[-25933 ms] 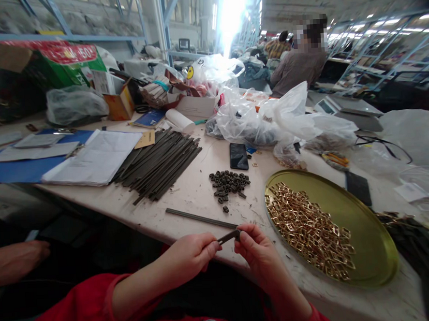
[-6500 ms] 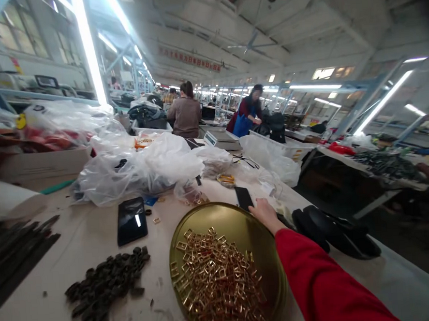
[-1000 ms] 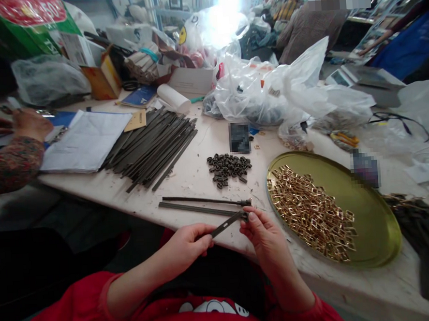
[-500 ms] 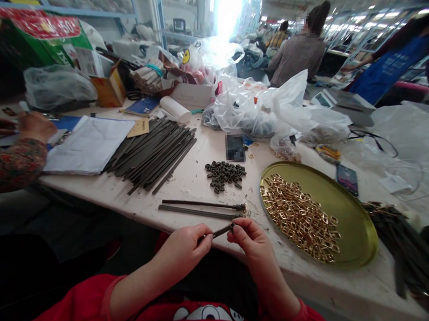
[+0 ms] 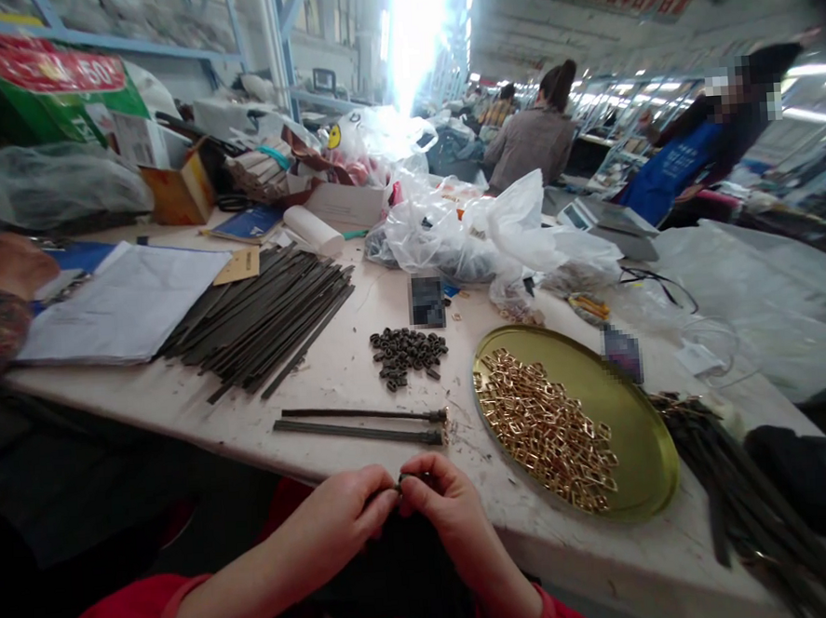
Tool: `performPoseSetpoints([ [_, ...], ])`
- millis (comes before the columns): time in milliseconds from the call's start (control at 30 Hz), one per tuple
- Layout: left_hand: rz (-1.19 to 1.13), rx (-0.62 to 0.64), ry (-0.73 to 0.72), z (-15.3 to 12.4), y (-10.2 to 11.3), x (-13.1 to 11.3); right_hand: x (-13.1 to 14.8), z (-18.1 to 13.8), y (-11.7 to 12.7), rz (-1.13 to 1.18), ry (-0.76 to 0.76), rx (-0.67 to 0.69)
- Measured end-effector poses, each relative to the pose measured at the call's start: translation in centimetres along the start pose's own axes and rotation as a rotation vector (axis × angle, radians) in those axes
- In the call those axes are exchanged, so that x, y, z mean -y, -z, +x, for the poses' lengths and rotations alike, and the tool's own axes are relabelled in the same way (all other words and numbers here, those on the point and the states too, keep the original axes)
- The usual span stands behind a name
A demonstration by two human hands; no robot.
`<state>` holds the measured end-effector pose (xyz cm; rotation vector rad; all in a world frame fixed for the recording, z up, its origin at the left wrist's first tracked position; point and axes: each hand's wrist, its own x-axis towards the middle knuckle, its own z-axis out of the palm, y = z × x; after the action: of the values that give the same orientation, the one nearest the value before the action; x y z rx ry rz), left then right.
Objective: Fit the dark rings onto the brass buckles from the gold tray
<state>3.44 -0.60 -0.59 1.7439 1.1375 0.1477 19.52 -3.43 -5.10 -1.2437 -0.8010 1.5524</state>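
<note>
A dark strip [image 5: 399, 484], almost wholly hidden, sits between the two hands, to the near left of the golden tray [image 5: 636, 454]; the fingers of the left hand [image 5: 355, 506] and of the right hand [image 5: 444, 499] are pinched on it, thumb against forefinger, tips nearly meeting; it looks light and thin, likely bendable with some spring, hardly fragile, perhaps smooth enough to creep under a slack pinch; a hold close to the visible end, one hand on each side, seems surest, as gripping far back would probably let the tip flex; two buckled strips [image 5: 357, 432] lie on the bench [image 5: 340, 379], left of the tray, their metal ends toward it; dark loops [image 5: 407, 354] are heaped left of the tray's far half, best lifted singly; the gold-coloured buckles [image 5: 546, 431] inside the tray appear hard, slick and apt to tangle.
</note>
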Motion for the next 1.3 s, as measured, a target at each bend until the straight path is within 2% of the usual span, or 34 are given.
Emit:
performPoseSetpoints([
  [100, -0.056, 0.017, 0.011, 0.1, 0.2, -0.1, 0.6, 0.2, 0.2, 0.095, -0.017, -0.046],
  [200, -0.176, -0.054, -0.049, 0.4, -0.2, 0.3, 0.1, 0.2, -0.9, 0.211, -0.024, -0.002],
  [267, -0.246, -0.066, -0.04, 0.7, -0.4, 0.7, -0.5, 0.2, -1.6, 0.276, -0.032, 0.025],
  [333, -0.267, -0.069, -0.027, 1.1, -0.3, 1.0, -0.6, 0.2, -1.3, 0.253, -0.025, 0.049],
  [433, -0.253, -0.027, -0.053, 1.7, 0.6, 1.2, 1.5, 1.0, 1.7, 0.003, 0.1, 0.057],
  [467, -0.244, -0.015, -0.049, 1.9, 0.9, 1.3, 2.8, 1.6, 3.3, -0.146, 0.178, 0.007],
  [533, -0.233, -0.03, -0.013, 2.4, 1.2, 1.3, 5.5, 3.6, 6.5, -0.581, 0.319, -0.165],
  [600, -0.235, -0.081, 0.019, 3.0, 1.2, 1.2, 7.9, 6.2, 9.2, -1.107, 0.388, -0.318],
  [667, -0.248, -0.104, 0.036, 3.4, 0.9, 1.0, 9.2, 9.0, 10.9, -1.221, 0.373, -0.332],
  [767, -0.263, -0.074, 0.058, 3.6, 0.4, 0.8, 9.2, 12.3, 12.0, -1.263, 0.326, -0.25],
  [900, -0.264, -0.022, 0.1, 3.1, 0.3, 1.1, 8.6, 13.9, 12.2, -1.26, 0.31, -0.169],
  [1000, -0.274, -0.033, 0.052, 2.7, 0.6, 1.3, 9.2, 12.9, 12.0, -1.24, 0.349, -0.207],
  [1067, -0.292, -0.077, -0.02, 2.6, 0.9, 1.0, 9.6, 11.2, 11.0, -1.214, 0.385, -0.235],
  [1133, -0.341, -0.129, -0.056, 2.5, 1.3, 0.4, 9.7, 8.8, 8.8, -1.178, 0.424, -0.21],
  [1200, -0.467, -0.136, -0.036, 2.4, 1.7, -0.4, 9.1, 6.1, 5.9, -1.144, 0.491, -0.129],
  [1300, -0.759, -0.038, 0.012, 2.0, 2.1, -1.7, 7.5, 2.5, 1.6, -1.219, 0.778, -0.058],
])
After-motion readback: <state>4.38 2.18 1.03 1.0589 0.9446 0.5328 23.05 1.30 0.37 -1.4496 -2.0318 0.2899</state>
